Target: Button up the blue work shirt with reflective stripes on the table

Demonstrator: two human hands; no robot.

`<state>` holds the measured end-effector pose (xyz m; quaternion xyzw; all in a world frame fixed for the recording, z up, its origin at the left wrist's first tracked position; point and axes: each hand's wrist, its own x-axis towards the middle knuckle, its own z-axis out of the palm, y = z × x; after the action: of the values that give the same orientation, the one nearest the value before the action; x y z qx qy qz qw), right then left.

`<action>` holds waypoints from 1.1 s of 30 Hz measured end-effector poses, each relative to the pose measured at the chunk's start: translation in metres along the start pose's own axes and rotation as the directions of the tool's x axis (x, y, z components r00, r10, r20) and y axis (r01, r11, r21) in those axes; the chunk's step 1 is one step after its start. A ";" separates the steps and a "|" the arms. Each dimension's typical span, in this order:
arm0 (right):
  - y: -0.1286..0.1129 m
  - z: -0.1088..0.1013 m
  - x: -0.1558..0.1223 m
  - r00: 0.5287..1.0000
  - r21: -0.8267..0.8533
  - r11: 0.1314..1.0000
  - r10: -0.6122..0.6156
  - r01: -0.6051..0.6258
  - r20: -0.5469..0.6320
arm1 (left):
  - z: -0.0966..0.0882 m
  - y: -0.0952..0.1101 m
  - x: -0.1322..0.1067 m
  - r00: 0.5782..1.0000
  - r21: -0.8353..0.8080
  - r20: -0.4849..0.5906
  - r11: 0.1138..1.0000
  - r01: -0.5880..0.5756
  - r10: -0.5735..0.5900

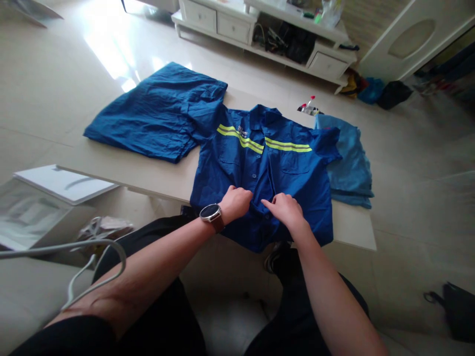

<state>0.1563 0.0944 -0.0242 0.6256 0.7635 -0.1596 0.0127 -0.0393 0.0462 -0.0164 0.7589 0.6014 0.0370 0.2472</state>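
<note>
A blue short-sleeved work shirt (300,185) with yellow-and-grey reflective strips lies face up, collar away from me, its lower hem hanging over the table's near edge. My left hand (236,202), a watch on its wrist, is closed on the cloth beside the button placket. Just across the front opening, my right hand (285,210) has its fingers curled on the other front panel, thumb pointing left. The fingertips of both hands are partly hidden. A few buttons show above them. Left of the shirt lies a folded blue garment (148,113), touching its sleeve.
Under the shirt's right sleeve is a lighter blue cloth (351,163). The pale table (354,230) shows at the right corner. Red-capped bottles (309,103) stand behind it. A white cabinet (233,27) is at the back, a white box (63,183) at left, and a cable (118,252) crosses my left forearm.
</note>
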 end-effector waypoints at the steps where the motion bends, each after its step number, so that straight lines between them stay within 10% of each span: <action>1: 0.001 0.003 0.002 1.000 0.012 1.000 0.007 -0.006 -0.007 | 0.000 -0.002 0.003 1.000 -0.009 -0.004 1.000 0.017 -0.017; 18: 0.028 0.001 -0.006 0.999 0.123 0.992 -0.023 0.018 0.041 | 0.023 -0.001 0.035 0.989 0.017 -0.016 0.988 0.150 -0.150; 27: 0.028 -0.019 -0.009 0.994 0.042 0.997 0.059 -0.063 0.088 | 0.009 0.012 0.039 0.958 -0.081 -0.278 0.995 0.055 -0.076; 33: 0.035 -0.021 -0.007 0.998 0.017 0.999 0.046 -0.047 0.048 | 0.005 0.010 0.036 0.968 -0.111 -0.243 0.993 0.033 -0.060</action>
<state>0.1950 0.0994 -0.0108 0.6393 0.7468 -0.1808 0.0288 -0.0185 0.0768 -0.0253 0.7198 0.6422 0.1569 0.2116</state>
